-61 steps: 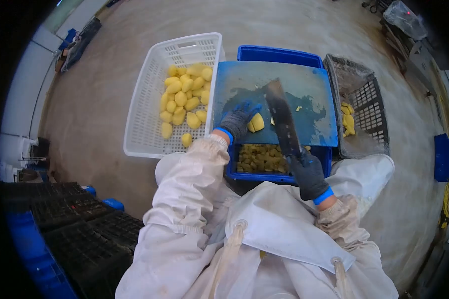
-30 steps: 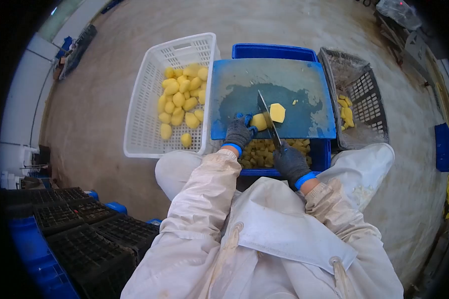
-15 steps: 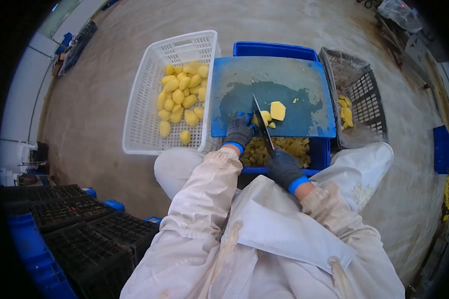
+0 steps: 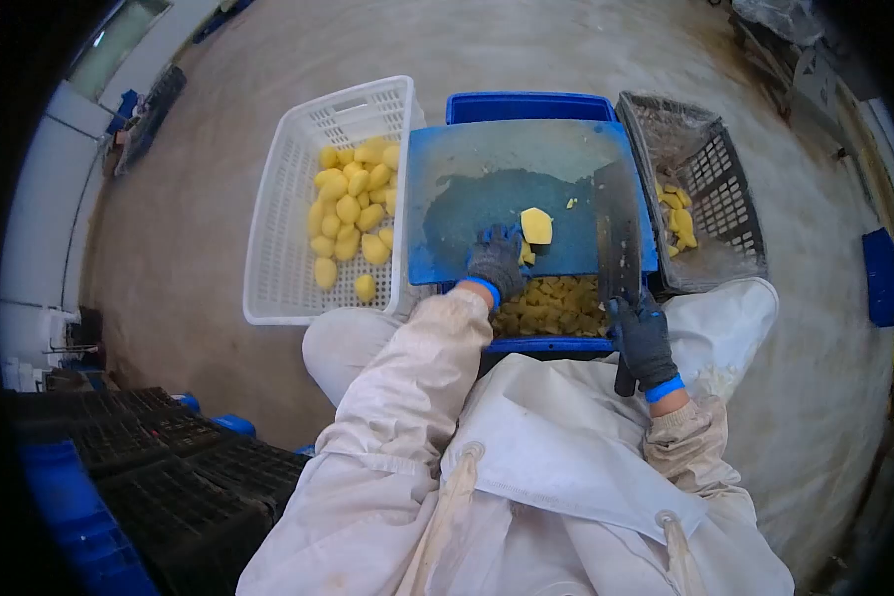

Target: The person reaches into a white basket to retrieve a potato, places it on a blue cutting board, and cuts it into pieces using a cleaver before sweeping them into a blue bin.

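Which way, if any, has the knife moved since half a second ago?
Yes: to the right. The knife was beside the left hand; now it is near the right edge of the board.

cut yellow potato piece (image 4: 536,226) on board (image 4: 487,149); broad knife (image 4: 618,228) apart

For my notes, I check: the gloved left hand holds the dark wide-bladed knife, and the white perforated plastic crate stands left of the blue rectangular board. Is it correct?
Not quite: the head view shows the dark wide-bladed knife in the gloved right hand. The white crate does stand left of the blue board.
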The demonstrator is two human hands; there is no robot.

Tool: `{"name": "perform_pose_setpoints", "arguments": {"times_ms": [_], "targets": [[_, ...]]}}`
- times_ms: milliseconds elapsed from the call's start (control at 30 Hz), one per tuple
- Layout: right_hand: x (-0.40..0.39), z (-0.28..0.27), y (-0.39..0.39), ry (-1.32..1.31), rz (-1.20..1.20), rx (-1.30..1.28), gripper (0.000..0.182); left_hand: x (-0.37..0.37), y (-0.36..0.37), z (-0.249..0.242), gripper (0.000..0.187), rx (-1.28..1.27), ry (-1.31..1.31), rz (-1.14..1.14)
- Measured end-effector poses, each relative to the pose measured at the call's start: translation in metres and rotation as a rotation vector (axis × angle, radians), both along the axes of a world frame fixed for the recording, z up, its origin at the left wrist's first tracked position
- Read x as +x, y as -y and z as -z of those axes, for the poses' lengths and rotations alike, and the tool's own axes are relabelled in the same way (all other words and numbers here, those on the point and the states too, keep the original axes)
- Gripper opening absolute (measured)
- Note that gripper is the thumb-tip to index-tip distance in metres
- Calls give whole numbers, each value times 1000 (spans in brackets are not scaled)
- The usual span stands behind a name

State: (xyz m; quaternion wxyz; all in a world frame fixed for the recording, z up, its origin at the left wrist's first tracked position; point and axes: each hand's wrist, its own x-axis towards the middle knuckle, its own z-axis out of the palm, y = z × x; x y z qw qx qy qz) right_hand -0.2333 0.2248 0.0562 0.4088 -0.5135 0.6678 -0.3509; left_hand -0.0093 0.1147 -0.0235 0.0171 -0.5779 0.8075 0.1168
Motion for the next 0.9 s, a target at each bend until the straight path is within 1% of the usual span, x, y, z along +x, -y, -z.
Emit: {"name": "perform_pose_setpoints", "arguments": {"times_ms": [33,100,133,200,233,300,333,367,433,467,500,533,567,633,667,700,733,767,800,833,867,900], "targets": [[-9,14,1,9,3,2,20,-5,-15,1,74,2,9,3],[-23,46,3,-6,-73,-240,19,-12,-37,-1,67,71,-124,104],[-20,38,4,-1,-69,-239,19,-16,-39,-14,67,72,-119,108],[-12,14,6,337,137,73,19,-25,-39,-46,61,318,-135,166],[-12,14,6,339,144,73,19,-27,-34,-42,61,319,-132,172],[-14,15,6,286,144,62,19,-30,-14,-25,54,-278,-119,151],[-14,16,6,285,154,58,19,-33,-1,-18,52,-427,49,194],[-12,17,6,331,163,55,19,-37,14,-19,52,-430,46,204],[-15,25,5,379,177,48,19,-39,42,-23,48,24,22,206],[-18,33,6,253,137,14,19,-38,53,-31,48,21,24,212],[-21,38,5,128,95,-16,20,-35,62,-38,47,170,85,257],[-21,36,5,130,96,-15,20,-31,65,-46,46,323,146,298],[-21,33,5,128,76,-13,21,-27,65,-56,46,322,149,297],[-19,35,6,134,52,-5,21,-17,62,-68,42,431,568,402],[-19,39,7,78,8,-60,22,-10,58,-66,51,396,525,350],[-18,42,10,23,-34,-124,23,-4,56,-61,51,398,528,341],[-14,38,11,26,-39,-126,23,3,53,-51,56,273,368,364],[-11,28,10,40,-50,-33,23,9,48,-41,60,150,205,384],[-8,20,9,51,-60,59,23,16,44,-32,60,152,202,381],[-6,12,8,47,-64,63,23,23,39,-25,63,64,-5,290],[-3,6,7,-19,-129,80,24,29,34,-19,66,-26,-210,196],[0,2,7,-83,-193,95,24,37,30,-14,66,-27,-212,193]]}}
